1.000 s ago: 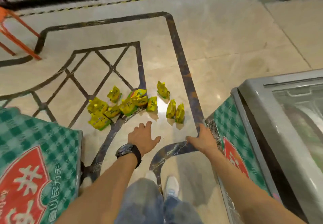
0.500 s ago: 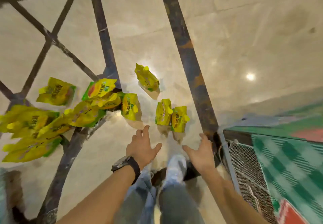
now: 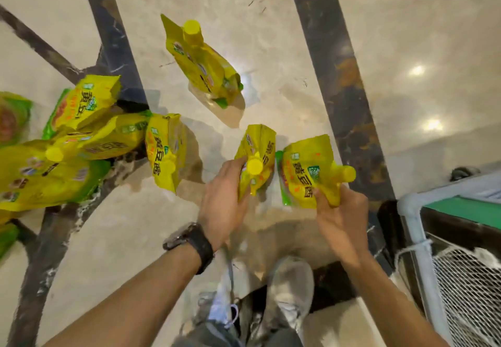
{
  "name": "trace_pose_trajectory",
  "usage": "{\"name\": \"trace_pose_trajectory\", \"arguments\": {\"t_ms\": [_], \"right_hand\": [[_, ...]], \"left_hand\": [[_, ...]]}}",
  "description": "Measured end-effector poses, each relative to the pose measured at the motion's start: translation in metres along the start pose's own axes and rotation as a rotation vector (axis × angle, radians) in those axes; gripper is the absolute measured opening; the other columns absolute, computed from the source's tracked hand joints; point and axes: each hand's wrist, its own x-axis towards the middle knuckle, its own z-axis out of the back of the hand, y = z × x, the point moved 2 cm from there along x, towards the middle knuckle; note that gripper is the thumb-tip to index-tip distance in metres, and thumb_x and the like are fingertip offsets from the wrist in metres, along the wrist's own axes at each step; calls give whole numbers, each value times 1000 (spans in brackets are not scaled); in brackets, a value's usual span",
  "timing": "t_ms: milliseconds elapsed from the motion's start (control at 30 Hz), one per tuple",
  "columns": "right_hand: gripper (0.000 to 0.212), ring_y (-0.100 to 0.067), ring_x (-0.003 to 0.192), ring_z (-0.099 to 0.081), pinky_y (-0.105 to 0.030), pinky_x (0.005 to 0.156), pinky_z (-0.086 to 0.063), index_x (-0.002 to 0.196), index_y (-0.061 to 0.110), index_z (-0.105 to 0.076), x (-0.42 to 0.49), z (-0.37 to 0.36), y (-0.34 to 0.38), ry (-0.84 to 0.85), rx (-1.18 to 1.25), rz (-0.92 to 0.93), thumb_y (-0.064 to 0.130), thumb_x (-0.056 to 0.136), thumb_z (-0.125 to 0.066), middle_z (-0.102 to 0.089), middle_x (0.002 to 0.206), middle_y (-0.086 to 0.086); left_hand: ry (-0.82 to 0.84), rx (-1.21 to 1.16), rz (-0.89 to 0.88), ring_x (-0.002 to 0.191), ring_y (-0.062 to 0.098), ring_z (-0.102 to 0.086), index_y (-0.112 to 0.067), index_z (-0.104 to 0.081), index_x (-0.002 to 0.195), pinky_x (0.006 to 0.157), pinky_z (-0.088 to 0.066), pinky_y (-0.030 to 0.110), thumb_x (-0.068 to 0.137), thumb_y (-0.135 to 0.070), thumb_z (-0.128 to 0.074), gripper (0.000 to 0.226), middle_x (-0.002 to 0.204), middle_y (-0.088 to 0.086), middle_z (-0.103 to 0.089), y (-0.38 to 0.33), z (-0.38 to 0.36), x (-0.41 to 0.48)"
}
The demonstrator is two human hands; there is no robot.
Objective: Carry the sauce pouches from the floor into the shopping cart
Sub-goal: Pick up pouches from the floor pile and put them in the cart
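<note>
Two yellow sauce pouches sit side by side low over the floor (image 3: 271, 48), and it is unclear whether they still touch it. The left hand (image 3: 222, 200) wraps the left pouch (image 3: 259, 146) just below its cap. The right hand (image 3: 341, 216) pinches the right pouch (image 3: 306, 173) under its spout. A lone pouch (image 3: 202, 65) stands at 11 o'clock from them, another pouch (image 3: 165, 151) with a heap of pouches (image 3: 67, 146) at 9 o'clock. The shopping cart (image 3: 412, 211) corner lies at 4 o'clock. A watch (image 3: 189, 241) bands the left wrist.
</note>
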Motion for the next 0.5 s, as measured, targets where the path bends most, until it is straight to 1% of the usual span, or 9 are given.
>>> {"name": "trace_pose_trajectory", "arguments": {"t_ms": [67,133,167,233,267,333,367,433,500], "right_hand": [[25,-26,53,-50,-37,53,-43,68,2,-62,21,22,-8,-23,7,148,21,81,-72,-56,55,-9],[13,-16,61,-57,-26,60,-49,83,3,-70,29,34,-15,-42,92,217,9,77,-80,-65,68,-5],[25,-9,72,-62,-18,68,-50,97,3,-71,29,35,-20,-52,148,202,4,75,-82,-70,82,-3],[58,1,95,-65,-13,82,-50,122,10,-64,25,27,-38,19,253,67,8,69,-86,-70,109,5],[70,5,99,-64,-10,82,-50,129,16,-60,22,19,-47,92,288,-27,17,65,-90,-67,115,9],[89,15,94,-62,-3,75,-49,133,22,-53,15,-4,-54,285,354,-204,43,55,-91,-62,111,14],[94,12,92,-64,-5,74,-51,134,17,-50,15,-13,-56,292,455,-211,42,53,-91,-62,111,9],[96,-5,100,-68,-23,85,-56,138,4,-44,18,-23,-61,177,644,-198,29,58,-91,-62,122,-9],[94,-5,107,-65,-32,99,-50,136,10,-50,19,-21,-59,145,558,-176,53,61,-86,-62,129,-2]], "left_hand": [[106,59,-181,114,21,-62,-16,-58,132,95,-47,27,93,-16,-57,39,128,3,-63,20,26,13],[133,17,-240,120,11,-59,-15,-62,131,103,-44,26,85,-3,-68,48,131,1,-63,32,42,22],[95,-62,-201,120,9,-59,-15,-63,129,104,-45,29,80,-4,-72,51,130,1,-64,34,41,21],[28,-217,-106,120,10,-59,-14,-59,131,103,-47,34,75,-17,-77,58,130,2,-61,33,24,11],[11,-281,-81,122,14,-58,-13,-56,133,103,-47,37,75,-20,-79,63,132,3,-59,32,11,5],[-22,-400,-30,122,20,-60,-14,-50,137,102,-49,42,72,-15,-81,71,134,4,-58,32,-5,-1],[-41,-433,-8,120,19,-61,-15,-49,138,101,-50,39,70,-12,-81,75,133,1,-58,35,-7,1],[-21,-437,-6,122,18,-60,-18,-44,142,101,-50,36,69,-10,-83,83,136,-3,-56,40,-10,7],[18,-364,-48,127,21,-56,-22,-42,143,104,-48,40,70,-11,-84,85,142,-2,-52,42,-12,10]]}}
